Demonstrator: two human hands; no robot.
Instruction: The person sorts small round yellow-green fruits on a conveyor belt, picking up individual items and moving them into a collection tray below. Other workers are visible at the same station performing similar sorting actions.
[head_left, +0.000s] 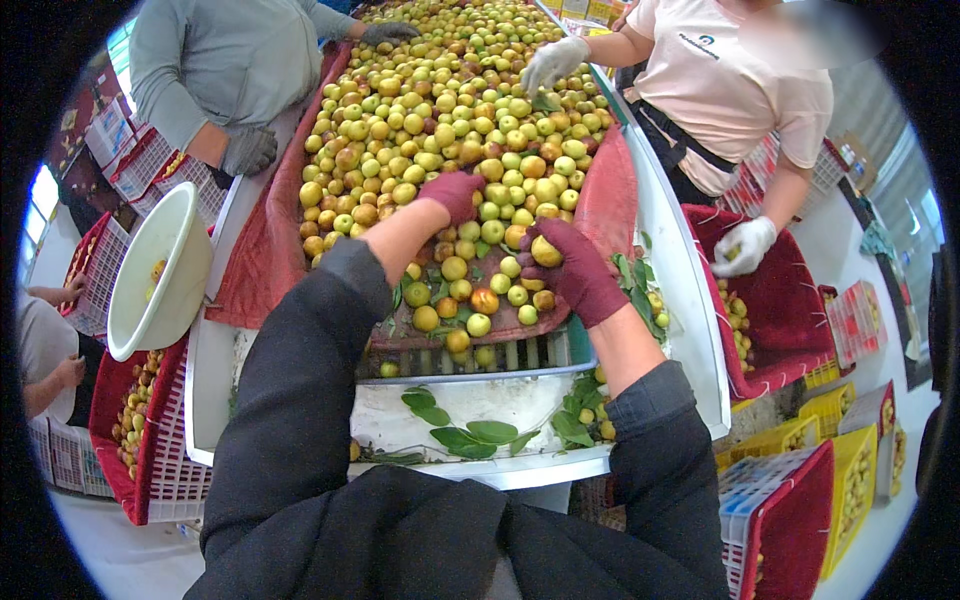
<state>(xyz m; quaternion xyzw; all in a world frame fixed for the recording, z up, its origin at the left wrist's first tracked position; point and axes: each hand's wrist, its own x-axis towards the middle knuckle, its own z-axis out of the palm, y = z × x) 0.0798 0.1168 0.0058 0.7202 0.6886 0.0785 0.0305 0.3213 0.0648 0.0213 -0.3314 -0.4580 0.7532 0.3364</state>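
Observation:
My left hand (454, 196), in a maroon glove, reaches into a large heap of small green, yellow and brown-red fruits, likely jujubes (420, 120); its fingertips are hidden among them, so its hold cannot be told. My right hand (571, 266), gloved alike, has its fingers around a yellow-green fruit (546, 251) at the heap's right front. Between and below my hands, loose fruits (454, 268) and leaves lie on red cloth (495, 328), just above a slatted grate (442, 360).
Co-workers' gloved hands are at the left edge (250, 150), at the heap (553, 66) and over a red-lined basket (780, 315). A white basin (191, 262) stands left. Leafy twigs (472, 439) lie in the white metal tray (525, 471). Yellow crates (851, 495) stand right.

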